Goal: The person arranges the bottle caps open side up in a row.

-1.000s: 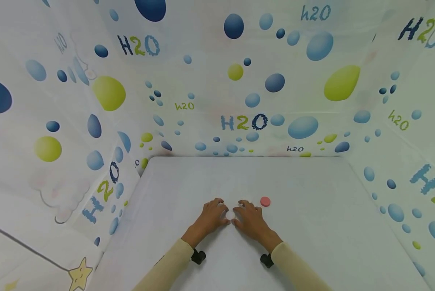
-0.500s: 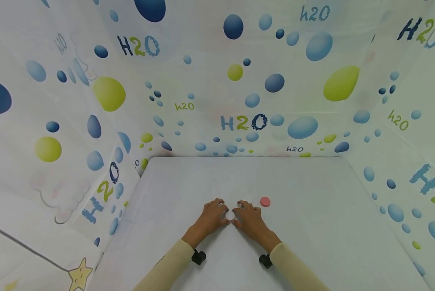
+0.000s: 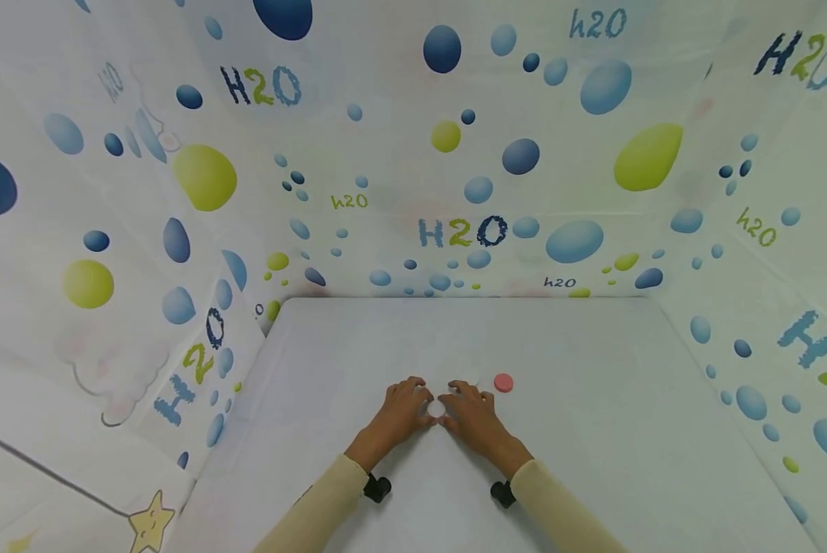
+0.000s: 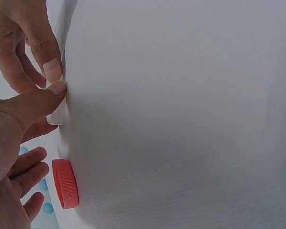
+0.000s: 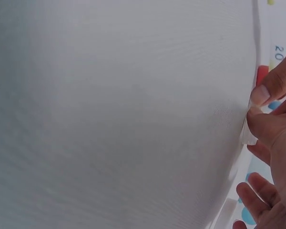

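A white bottle cap [image 3: 436, 409], its ridged rim showing, lies between both hands on the table. My left hand [image 3: 403, 407] holds it from the left with curled thumb and fingers. From the other side my right hand [image 3: 474, 415] grips it the same way; the thumb tips almost meet in the left wrist view. A red bottle cap [image 4: 66, 184] rests on the table near the left hand's fingers in that view, where the head view shows only the hand. Another red cap [image 3: 504, 382] lies beyond the right hand's fingers.
A white piece [image 5: 225, 213] lies low in the right wrist view, partly cut off. The white table [image 3: 586, 461] ends at a back edge against bubble-print sheeting [image 3: 399, 153], which also stands at both sides. Black wrist cameras [image 3: 377, 488] sit under the sleeves.
My right hand has shifted slightly left toward the left hand. The white cap shows a little more clearly between the fingers. My left hand has hardly moved.
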A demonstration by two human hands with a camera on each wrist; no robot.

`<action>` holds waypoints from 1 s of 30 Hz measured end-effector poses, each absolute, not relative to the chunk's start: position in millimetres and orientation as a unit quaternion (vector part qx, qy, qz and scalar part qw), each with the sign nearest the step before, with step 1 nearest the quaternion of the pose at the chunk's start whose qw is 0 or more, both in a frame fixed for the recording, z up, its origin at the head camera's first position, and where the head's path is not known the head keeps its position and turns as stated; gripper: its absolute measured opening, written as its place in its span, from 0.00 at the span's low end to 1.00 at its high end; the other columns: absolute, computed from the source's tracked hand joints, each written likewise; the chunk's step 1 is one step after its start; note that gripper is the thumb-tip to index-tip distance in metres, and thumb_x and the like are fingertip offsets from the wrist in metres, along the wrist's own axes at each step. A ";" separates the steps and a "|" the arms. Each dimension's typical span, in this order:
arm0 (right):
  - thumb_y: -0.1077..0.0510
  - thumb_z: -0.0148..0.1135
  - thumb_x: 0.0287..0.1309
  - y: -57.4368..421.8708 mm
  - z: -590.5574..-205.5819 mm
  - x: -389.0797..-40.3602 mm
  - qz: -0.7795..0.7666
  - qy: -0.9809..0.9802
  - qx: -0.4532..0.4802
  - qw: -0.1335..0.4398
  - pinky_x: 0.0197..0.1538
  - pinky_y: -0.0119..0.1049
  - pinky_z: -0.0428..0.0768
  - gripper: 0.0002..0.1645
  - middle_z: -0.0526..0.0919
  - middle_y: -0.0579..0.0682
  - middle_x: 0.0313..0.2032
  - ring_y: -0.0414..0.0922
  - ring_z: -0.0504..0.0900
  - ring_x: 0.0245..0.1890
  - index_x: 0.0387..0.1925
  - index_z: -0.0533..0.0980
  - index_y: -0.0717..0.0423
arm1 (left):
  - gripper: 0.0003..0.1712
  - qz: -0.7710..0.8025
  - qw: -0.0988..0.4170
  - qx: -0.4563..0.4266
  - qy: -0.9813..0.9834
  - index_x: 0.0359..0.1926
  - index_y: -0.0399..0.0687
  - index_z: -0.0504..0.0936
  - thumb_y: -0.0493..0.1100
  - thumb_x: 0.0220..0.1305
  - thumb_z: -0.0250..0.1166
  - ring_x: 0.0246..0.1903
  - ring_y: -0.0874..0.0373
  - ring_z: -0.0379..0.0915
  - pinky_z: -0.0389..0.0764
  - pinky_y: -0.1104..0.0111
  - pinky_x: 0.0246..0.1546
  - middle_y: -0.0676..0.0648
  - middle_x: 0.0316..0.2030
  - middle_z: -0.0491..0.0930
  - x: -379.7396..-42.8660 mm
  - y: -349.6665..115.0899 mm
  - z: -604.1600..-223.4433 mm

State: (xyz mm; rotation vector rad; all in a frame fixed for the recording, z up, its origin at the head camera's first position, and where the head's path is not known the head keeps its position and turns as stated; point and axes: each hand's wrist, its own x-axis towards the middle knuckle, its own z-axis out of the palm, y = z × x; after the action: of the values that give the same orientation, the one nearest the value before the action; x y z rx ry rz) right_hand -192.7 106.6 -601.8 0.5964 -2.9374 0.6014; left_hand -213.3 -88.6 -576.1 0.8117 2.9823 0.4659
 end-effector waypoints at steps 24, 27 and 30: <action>0.45 0.72 0.67 104.2 -593.1 -197.1 0.194 -0.959 0.195 0.068 0.57 0.60 0.75 0.22 0.75 0.58 0.68 0.57 0.76 0.66 0.56 0.84 0.53 | 0.22 0.149 -0.004 0.251 0.957 0.56 0.46 0.85 0.54 0.68 0.74 0.65 0.41 0.73 0.69 0.42 0.67 0.39 0.64 0.75 -210.8 -91.9 -571.5; 0.44 0.71 0.67 104.1 -592.3 -198.6 0.207 -0.957 0.192 0.072 0.57 0.60 0.75 0.22 0.75 0.57 0.68 0.57 0.76 0.65 0.53 0.84 0.54 | 0.22 0.155 -0.005 0.249 0.956 0.55 0.45 0.85 0.53 0.67 0.75 0.65 0.41 0.74 0.69 0.42 0.66 0.39 0.64 0.76 -210.3 -92.6 -570.5; 0.44 0.69 0.68 103.8 -590.8 -198.5 0.219 -0.954 0.191 0.073 0.57 0.61 0.75 0.21 0.76 0.57 0.68 0.56 0.77 0.65 0.51 0.85 0.55 | 0.22 0.160 -0.006 0.246 0.956 0.52 0.45 0.85 0.53 0.66 0.75 0.65 0.41 0.74 0.69 0.42 0.66 0.39 0.63 0.76 -210.3 -93.6 -570.8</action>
State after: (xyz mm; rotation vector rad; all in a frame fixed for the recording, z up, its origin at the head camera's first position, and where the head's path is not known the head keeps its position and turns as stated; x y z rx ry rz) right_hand -198.5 103.8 -590.8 0.5741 -2.8649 0.6575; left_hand -210.3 -93.6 -570.8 0.7766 3.0136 0.5055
